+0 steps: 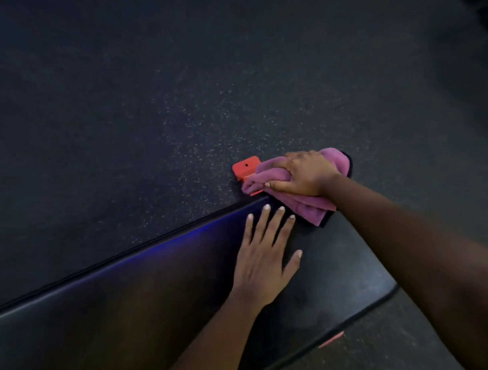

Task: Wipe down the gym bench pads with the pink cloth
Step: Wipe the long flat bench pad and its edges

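Two bare forearms come in from the bottom edge, left forearm (210,346) low centre, right forearm (421,242) from the lower right, crossing over the near right side of the pad. A black pad (128,300) runs diagonally from lower left to centre right, with piping along its edges and a rounded near-right corner. A short red strip (330,340) peeks out just under the pad's near edge, on its right part.

Left hand (263,260) lies flat on the pad, palm down, fingers straight and spread wide, thumb out to the right, holding nothing. Its fingertips reach close to the pad's far edge. A blue sheen runs along that edge to the left of the hand.

Just beyond, right hand (304,176) presses down on the bunched cloth (307,208), fingers curled over it and gripping the folds, thumb along the near side. The cloth, pink-purple, sits at the far right corner of the pad. Part of it lies on the pad and part hangs past the far edge. Left fingertips are near the cloth, not touching.

A red bracket (245,168) with a small hole sticks out just left of the cloth, and the cloth covers its right side.

Behind is dark speckled floor (138,90). The top right corner is dark and blurred, cannot tell what it is.
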The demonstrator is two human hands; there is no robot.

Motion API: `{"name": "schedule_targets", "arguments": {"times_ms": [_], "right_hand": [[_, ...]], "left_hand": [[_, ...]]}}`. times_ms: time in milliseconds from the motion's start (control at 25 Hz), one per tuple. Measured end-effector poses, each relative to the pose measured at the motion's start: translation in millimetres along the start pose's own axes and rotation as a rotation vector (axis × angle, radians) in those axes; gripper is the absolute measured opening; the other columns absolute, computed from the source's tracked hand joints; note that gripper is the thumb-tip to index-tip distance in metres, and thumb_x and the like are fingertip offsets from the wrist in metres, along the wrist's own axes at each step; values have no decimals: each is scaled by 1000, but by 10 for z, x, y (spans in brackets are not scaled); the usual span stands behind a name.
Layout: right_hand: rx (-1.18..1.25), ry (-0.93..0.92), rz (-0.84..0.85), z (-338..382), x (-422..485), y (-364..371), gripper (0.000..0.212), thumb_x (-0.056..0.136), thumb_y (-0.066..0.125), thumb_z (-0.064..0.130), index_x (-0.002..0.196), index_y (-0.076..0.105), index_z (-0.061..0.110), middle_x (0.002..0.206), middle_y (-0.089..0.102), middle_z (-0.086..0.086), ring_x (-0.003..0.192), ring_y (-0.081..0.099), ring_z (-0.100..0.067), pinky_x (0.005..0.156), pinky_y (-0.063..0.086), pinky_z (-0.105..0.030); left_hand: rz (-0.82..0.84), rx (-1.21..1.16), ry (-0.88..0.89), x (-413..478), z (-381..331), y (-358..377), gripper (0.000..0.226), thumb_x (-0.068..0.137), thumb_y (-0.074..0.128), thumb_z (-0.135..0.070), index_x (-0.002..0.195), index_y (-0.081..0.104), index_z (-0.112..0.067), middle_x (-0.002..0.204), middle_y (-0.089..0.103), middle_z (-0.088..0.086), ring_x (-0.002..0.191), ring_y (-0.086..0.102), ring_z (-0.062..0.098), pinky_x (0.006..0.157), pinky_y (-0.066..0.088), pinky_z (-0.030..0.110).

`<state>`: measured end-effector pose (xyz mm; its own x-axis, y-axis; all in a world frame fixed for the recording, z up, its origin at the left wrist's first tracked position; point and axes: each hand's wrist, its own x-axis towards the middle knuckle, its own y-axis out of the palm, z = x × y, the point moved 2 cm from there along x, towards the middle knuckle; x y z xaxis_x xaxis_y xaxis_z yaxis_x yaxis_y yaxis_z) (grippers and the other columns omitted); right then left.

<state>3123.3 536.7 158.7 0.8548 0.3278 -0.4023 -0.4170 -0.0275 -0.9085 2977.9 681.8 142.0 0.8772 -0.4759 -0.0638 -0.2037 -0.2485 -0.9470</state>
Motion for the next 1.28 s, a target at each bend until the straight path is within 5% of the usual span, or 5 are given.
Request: {"name": "schedule_targets", "arguments": {"times_ms": [200,680,1040,1160,1280], "right_hand": [[272,88,61,-676,-137,47,55,83,54,59,134,40,43,128,53,-7,121,48,-24,100,34,-31],[805,554,-210,-997,-1836,839,68,82,62,50,141,28,42,147,39,7,130,43,-20,102,34,-32],[1199,1013,-754,-337,-2520,1400,62,81,65,42,135,36,45,139,46,15,121,48,-9,105,39,-35],[1138,1090,-640,-191,-2653,1395,68,81,64,47,140,30,39,140,47,3,121,49,-20,102,41,-40],[1137,1141,-450,77,-2947,1310,68,83,61,48,141,27,39,137,49,-5,119,50,-28,98,42,-41]], "left_hand": [[60,97,100,123,-357,280,62,87,36,-51,141,34,-22,150,34,4,141,21,25,112,13,46],[96,191,129,135,-378,330,71,85,33,-49,146,13,-22,154,19,6,143,10,26,114,5,47],[99,190,133,141,-362,359,68,85,29,-49,147,17,-22,155,18,8,143,8,28,115,-3,46],[154,177,125,128,-398,280,66,89,26,-50,147,16,-21,156,16,9,144,6,29,116,-1,47],[376,116,82,147,-542,22,65,94,33,-47,148,9,-21,158,3,7,145,-4,27,116,-2,48]]}}
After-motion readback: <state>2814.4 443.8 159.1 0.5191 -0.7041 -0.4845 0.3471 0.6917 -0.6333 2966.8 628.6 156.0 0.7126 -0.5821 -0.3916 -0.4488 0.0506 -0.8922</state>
